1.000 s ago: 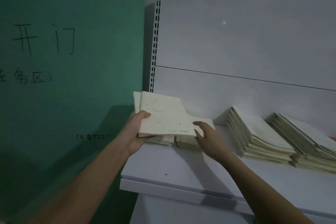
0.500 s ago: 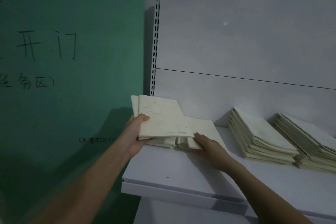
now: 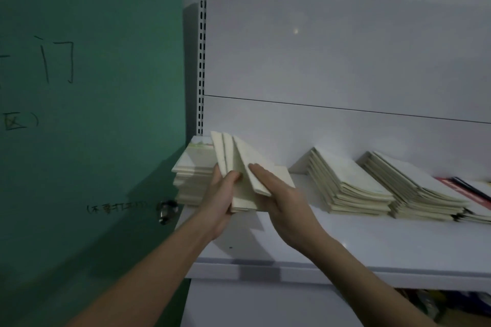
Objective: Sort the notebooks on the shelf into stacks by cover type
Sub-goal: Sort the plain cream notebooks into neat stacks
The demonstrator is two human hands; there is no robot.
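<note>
- Head view: fanned bundle of cream notebooks (image 3: 240, 167) held upright above the near-left part of the white shelf (image 3: 372, 241).
- Left hand (image 3: 221, 198) gripping the bundle low down, thumb across the near cover, fingers behind.
- Right hand (image 3: 281, 194) under and beside the bundle, fingers fairly straight along the outermost notebook, peeling it away to the right; looks more like pressing than pinching.
- Just behind and left of the hands: squared stack (image 3: 191, 175) with a picture on its top cover, against the green wall (image 3: 93, 87).
- Further right on the shelf: middle stack (image 3: 345, 186) and right stack (image 3: 414, 188), both slumped and leaning; past them, red-covered notebooks (image 3: 467, 191) at the frame edge.
- Likely step: checking covers within the fan before dealing each onto a stack.
- Risks, as judged: loose fan sliding out of the left grip, since only the lower ends are clamped; separated notebook dropping off the near shelf edge; dim light and near-identical cream covers inviting a misfiled cover; a careless drop toppling a leaning stack.
</note>
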